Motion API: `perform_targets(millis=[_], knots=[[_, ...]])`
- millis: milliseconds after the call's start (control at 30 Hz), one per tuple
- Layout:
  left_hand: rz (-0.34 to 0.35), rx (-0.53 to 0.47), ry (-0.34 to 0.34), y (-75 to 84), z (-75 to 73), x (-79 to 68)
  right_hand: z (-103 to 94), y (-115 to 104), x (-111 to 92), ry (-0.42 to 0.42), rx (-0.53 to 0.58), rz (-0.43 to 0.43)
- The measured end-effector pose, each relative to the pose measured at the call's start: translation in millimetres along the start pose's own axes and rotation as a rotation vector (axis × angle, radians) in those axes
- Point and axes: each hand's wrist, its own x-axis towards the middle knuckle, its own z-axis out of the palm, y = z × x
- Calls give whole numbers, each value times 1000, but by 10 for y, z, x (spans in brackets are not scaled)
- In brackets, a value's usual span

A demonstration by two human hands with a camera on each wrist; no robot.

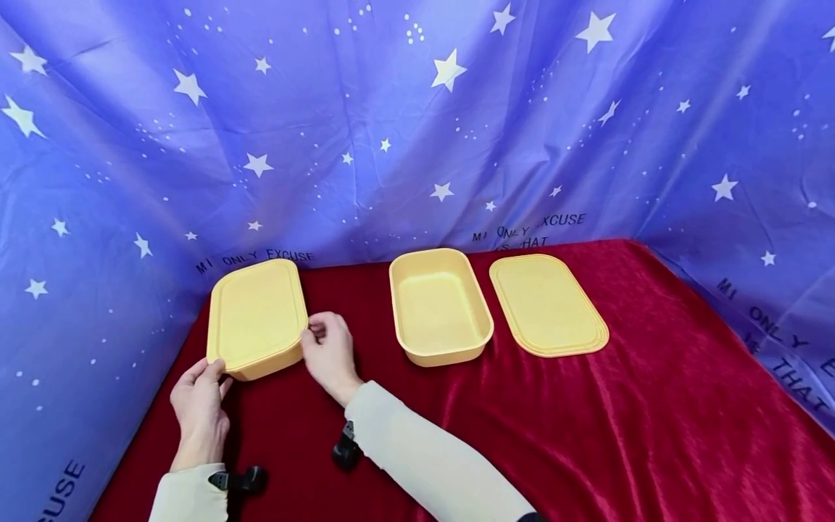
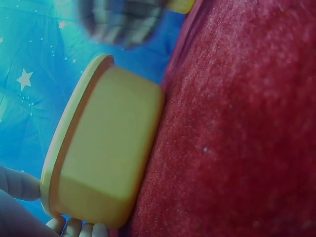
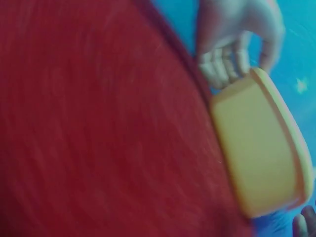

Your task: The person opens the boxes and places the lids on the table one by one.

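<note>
A yellow lidded food container [image 1: 259, 315] stands at the left of the red cloth, its lid sitting over the top. My left hand [image 1: 198, 406] grips its near left corner, with the thumb [image 2: 19, 183] at the lid's rim and the fingertips [image 2: 73, 227] against the side wall below. Close to the container's right side is my right hand [image 1: 330, 355], fingers loosely bent. In the left wrist view that right hand [image 2: 121, 22] is blurred and appears apart from the container. Only its fingertips [image 3: 308, 219] show in the right wrist view.
An uncovered yellow container [image 1: 440, 304] stands in the middle of the cloth. To its right a loose yellow lid [image 1: 549, 304] lies flat. A blue star-patterned curtain [image 1: 391, 109] hangs behind and at both sides of the red cloth [image 1: 522, 428].
</note>
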Motion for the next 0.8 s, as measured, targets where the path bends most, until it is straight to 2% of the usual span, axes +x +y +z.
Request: perform_targets(millis=[67,200,267,333,400,500,667,800], knots=[[5,-6,0,8,-1,-4,30,-105,35,-56,-290,-196],[5,-18,0,5,-8,-12,132,-291,80,-258,-808,-580],[5,-21,-2,-7,-5,-15,195,-356,86,-352,-986,-724],[10,-17,-3,-18,-5,-14,264,-404,84,-435,-1099,-803],[17,-13,-2,-23,-8,-10,332,-434,78,-495,-1161,-826],[20,-24,-16,-28,-4,-7,395,-435,80,-530,-1195,-799],[4,-89,-35,-32,4,-10,416,-333,93,-530,-1152,-754],[8,-94,-37,-23,-1,-12,414,-268,112,-515,-1099,-765]])
